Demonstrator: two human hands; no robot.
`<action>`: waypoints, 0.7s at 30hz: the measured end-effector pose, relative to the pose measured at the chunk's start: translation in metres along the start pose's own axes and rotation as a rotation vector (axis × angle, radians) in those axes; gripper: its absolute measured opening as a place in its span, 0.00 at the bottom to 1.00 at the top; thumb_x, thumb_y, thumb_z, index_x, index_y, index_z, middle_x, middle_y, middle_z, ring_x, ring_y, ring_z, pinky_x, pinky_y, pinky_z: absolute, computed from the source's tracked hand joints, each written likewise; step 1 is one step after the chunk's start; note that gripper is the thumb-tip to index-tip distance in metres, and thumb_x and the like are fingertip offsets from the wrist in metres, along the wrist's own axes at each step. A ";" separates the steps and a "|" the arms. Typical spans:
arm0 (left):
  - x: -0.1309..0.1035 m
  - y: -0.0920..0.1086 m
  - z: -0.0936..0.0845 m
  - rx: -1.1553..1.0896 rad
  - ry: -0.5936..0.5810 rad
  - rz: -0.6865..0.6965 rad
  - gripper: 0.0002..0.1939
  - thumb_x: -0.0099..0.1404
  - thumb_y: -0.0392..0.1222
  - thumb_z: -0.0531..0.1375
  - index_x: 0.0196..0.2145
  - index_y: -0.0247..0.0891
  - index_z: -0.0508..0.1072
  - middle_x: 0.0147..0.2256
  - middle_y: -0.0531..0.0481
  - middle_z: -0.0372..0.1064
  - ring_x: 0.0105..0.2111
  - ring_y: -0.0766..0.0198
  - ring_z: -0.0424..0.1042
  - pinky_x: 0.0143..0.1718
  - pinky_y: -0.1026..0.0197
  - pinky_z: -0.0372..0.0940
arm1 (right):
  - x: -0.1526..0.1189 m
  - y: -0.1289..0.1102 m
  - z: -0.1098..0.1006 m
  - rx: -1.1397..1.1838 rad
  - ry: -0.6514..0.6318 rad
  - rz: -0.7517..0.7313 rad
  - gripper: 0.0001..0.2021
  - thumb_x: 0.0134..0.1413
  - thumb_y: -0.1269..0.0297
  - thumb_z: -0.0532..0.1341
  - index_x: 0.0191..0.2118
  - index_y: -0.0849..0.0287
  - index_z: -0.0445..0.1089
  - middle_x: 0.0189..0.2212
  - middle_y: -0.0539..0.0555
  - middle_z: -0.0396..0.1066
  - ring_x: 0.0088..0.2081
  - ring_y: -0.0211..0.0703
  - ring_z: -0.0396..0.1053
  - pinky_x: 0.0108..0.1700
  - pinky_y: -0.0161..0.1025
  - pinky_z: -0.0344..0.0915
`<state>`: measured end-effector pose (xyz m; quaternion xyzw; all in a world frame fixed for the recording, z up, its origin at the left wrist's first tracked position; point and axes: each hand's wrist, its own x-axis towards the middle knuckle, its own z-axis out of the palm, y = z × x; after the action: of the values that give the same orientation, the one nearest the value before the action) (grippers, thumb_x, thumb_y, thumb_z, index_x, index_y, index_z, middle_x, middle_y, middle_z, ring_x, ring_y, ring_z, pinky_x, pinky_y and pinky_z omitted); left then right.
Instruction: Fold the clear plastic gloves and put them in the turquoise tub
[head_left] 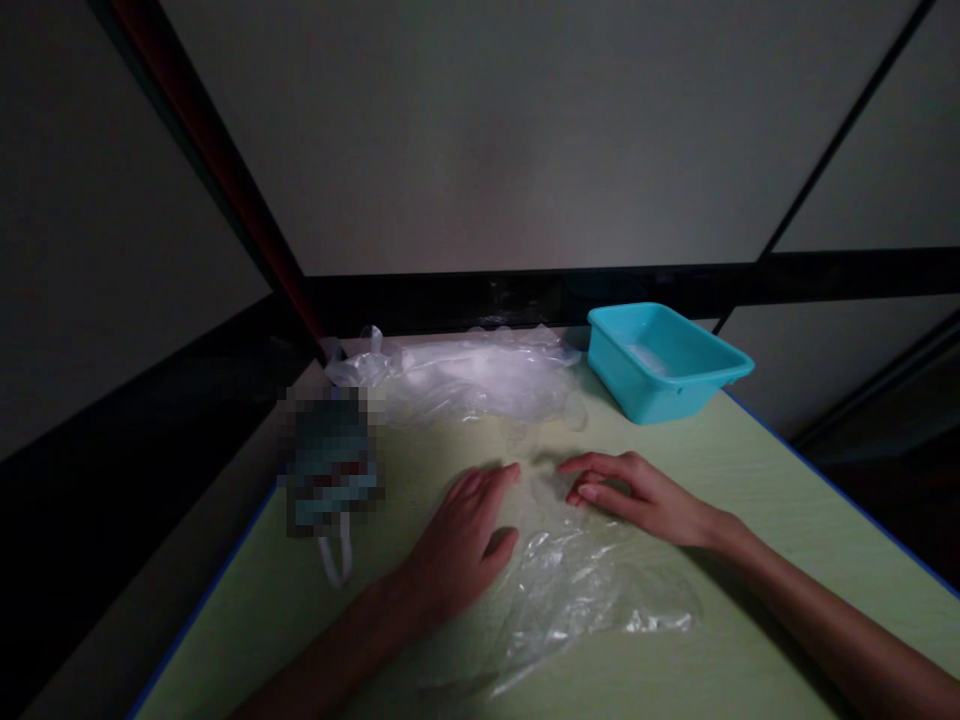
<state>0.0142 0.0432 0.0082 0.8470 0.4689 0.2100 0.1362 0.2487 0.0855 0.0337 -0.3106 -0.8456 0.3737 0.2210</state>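
A thin clear plastic bag [592, 590] lies crumpled on the pale green table, spread between my two hands and toward me. My left hand [469, 545] rests at the bag's left edge, fingers stretched forward and thumb apart, with nothing seen in its grip. Over the bag's far right part is my right hand [637, 495], its index finger extended and the others loosely bent. Nothing shows between those fingers; whether they touch the film cannot be made out.
Behind my hands lies a heap of clear plastic bags [480, 375] along the wall. A turquoise plastic basin [664, 400] stands at the back right. On the left is a blurred-out item [334, 460] with a white strap. Blue edging [795, 455] borders the table [780, 540].
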 end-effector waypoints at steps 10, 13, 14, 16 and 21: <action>-0.004 -0.008 -0.008 0.192 0.101 0.021 0.21 0.62 0.34 0.49 0.53 0.32 0.56 0.41 0.44 0.72 0.44 0.58 0.69 0.54 0.47 0.52 | -0.004 0.017 -0.002 -0.607 0.043 -0.072 0.15 0.61 0.62 0.48 0.49 0.60 0.64 0.46 0.57 0.68 0.46 0.47 0.66 0.49 0.49 0.63; 0.001 -0.008 -0.006 0.222 0.041 -0.011 0.23 0.62 0.36 0.50 0.55 0.30 0.53 0.50 0.39 0.64 0.52 0.55 0.61 0.55 0.43 0.47 | -0.001 0.025 0.000 -0.697 0.096 -0.054 0.17 0.60 0.61 0.49 0.51 0.62 0.61 0.48 0.59 0.67 0.48 0.48 0.65 0.53 0.52 0.57; 0.002 -0.009 -0.006 0.228 0.039 -0.019 0.23 0.62 0.37 0.50 0.55 0.30 0.53 0.52 0.37 0.61 0.54 0.55 0.59 0.56 0.42 0.47 | -0.001 0.027 0.000 -0.712 0.113 -0.042 0.17 0.60 0.61 0.49 0.52 0.63 0.60 0.48 0.60 0.66 0.48 0.48 0.65 0.54 0.53 0.56; 0.002 -0.011 -0.004 0.223 0.068 -0.032 0.21 0.62 0.37 0.50 0.53 0.31 0.56 0.53 0.37 0.60 0.54 0.55 0.58 0.56 0.42 0.46 | -0.001 0.028 0.000 -0.713 0.151 -0.035 0.17 0.60 0.63 0.49 0.53 0.62 0.59 0.48 0.60 0.66 0.48 0.47 0.66 0.55 0.53 0.55; -0.002 -0.017 -0.004 0.146 0.248 -0.011 0.15 0.62 0.36 0.49 0.48 0.35 0.59 0.41 0.46 0.71 0.45 0.59 0.68 0.55 0.43 0.48 | -0.003 0.024 -0.001 -0.622 0.169 -0.146 0.14 0.61 0.67 0.47 0.49 0.61 0.62 0.46 0.58 0.69 0.45 0.45 0.68 0.51 0.49 0.60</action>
<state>-0.0010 0.0503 0.0044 0.8196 0.5009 0.2775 0.0163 0.2595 0.0962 0.0154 -0.3320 -0.9178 0.0536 0.2111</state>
